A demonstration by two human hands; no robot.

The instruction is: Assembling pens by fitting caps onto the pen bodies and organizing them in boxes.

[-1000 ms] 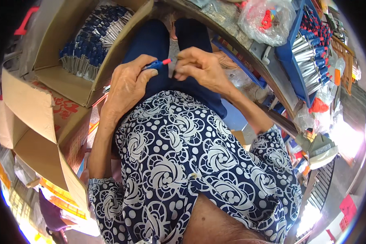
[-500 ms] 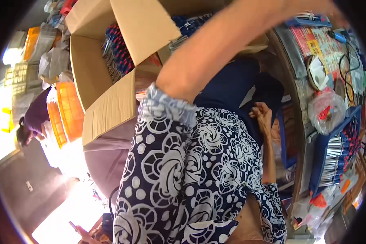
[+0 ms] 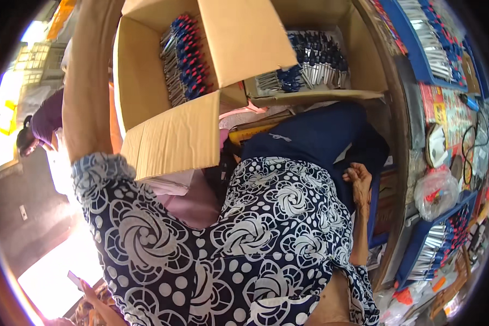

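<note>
My left forearm (image 3: 92, 81) reaches up along the left side, past the open cardboard box (image 3: 171, 133). My left hand lies beyond the upper edge, so whatever it may hold is hidden. Inside that box stands a dense row of slim silver pieces with dark blue and red ends (image 3: 187, 60), which look like pens. My right hand (image 3: 358, 182) rests beside my dark blue trouser leg (image 3: 304, 130). Its fingers are loosely curled, slightly apart, and nothing shows in them.
A second cardboard box (image 3: 367, 65) holds similar silver and dark blue pieces. On the right worktop are blue trays (image 3: 405, 261) of such pieces, a clear plastic bag (image 3: 436, 193) and a black cable (image 3: 464, 144). Another person (image 3: 48, 119) bends over at the left.
My left arm has swung from the upper right, across the boxes, to the far left. The view has shifted, so both boxes show more fully. My right hand stays by my leg.
</note>
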